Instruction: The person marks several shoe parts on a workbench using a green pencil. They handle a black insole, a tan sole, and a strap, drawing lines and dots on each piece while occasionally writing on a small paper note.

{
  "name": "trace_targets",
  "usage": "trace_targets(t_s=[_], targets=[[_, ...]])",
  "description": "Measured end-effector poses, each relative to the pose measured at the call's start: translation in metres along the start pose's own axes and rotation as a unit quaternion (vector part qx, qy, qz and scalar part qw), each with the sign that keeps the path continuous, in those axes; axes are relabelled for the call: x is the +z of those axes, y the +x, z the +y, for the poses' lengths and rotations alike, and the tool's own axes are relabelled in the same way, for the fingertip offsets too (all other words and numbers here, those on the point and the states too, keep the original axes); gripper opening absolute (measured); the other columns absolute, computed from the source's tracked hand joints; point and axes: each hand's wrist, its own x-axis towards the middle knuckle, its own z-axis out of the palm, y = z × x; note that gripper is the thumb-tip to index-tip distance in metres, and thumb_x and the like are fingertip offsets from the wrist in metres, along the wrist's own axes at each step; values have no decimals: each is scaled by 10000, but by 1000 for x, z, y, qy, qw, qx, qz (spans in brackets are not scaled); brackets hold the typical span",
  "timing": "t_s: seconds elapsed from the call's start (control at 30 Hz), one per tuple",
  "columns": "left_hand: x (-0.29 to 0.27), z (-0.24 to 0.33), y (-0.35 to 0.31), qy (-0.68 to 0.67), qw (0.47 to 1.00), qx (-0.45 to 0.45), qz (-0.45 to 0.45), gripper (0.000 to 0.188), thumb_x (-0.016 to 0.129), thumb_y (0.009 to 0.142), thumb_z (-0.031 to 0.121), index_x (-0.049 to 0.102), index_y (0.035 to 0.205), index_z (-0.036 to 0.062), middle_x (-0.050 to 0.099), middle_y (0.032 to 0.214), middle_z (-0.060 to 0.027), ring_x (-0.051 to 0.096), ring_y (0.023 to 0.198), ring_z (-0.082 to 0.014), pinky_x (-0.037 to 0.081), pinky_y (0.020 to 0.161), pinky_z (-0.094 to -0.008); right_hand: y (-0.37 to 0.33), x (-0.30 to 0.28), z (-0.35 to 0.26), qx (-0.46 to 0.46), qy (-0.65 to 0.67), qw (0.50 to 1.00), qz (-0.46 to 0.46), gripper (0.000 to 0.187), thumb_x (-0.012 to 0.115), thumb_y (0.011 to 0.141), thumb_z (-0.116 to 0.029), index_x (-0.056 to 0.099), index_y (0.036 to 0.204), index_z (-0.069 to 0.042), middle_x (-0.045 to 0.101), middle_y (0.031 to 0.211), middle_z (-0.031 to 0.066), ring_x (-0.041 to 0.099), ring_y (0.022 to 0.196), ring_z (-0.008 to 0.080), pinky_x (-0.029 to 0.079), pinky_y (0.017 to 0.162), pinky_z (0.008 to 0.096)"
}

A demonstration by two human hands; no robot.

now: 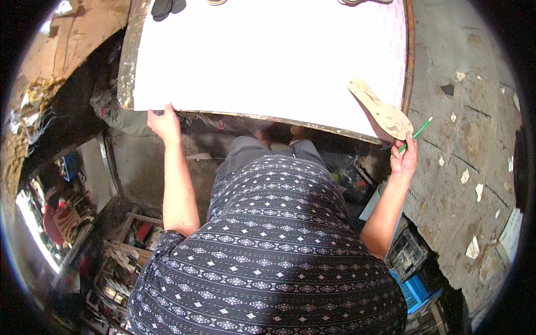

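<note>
A large white sheet lies over a worn board in front of me. My left hand is at its near left edge, a fingertip on top and the rest of the fingers partly hidden at the rim; it looks closed on the edge. On the sheet's near right corner rests a tan insole-shaped template, its surface scuffed. My right hand pinches the template's near end at the board's corner. A green pencil also sits between those fingers, slanting up to the right.
Dark soles and other partly cut-off items stand at the sheet's far edge. Right of the board, a rough grey surface carries scattered scraps. Below left are cluttered crates; a blue plastic container is low on the right.
</note>
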Motion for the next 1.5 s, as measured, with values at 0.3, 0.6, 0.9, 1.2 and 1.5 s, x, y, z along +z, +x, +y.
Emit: trace_targets(t_s=[0.3,0.6,0.9,1.2,1.5], targets=[[-29,29,25,-389,888,-229,-81,644,664,998,56,348,1524,-139,587,1295,-218,660,1028,-254,611,851,-341,-21,2,30,16,6,999,35,143,726,1000,-181,600,1053,-138,628,789,-13,633,619,114,392,389,222],[59,117,-67,1,951,266,-157,597,762,864,243,598,1328,-96,472,1479,-373,445,1405,-508,351,1197,-543,46,96,30,35,-55,997,-33,192,688,993,-144,600,1157,-99,625,869,15,598,611,102,365,401,217],[178,260,-20,-47,868,465,-166,353,731,873,169,713,1189,13,615,1332,-223,565,1247,-417,442,1099,-502,186,190,-32,-100,-205,972,49,367,657,998,-388,672,875,-43,582,683,10,492,548,97,348,463,284],[240,324,33,43,868,479,-124,552,666,943,331,596,1397,23,530,1530,-175,415,1441,-447,316,1197,-559,212,399,77,-110,-152,945,-269,290,668,1031,-226,641,1094,56,690,857,104,674,748,151,545,675,272],[237,328,33,15,868,482,-120,573,672,937,347,600,1354,-40,582,1388,-220,451,1352,-463,356,1147,-559,250,486,94,-199,-309,911,-187,310,700,994,-273,686,1010,36,724,821,101,684,702,147,563,701,264]])
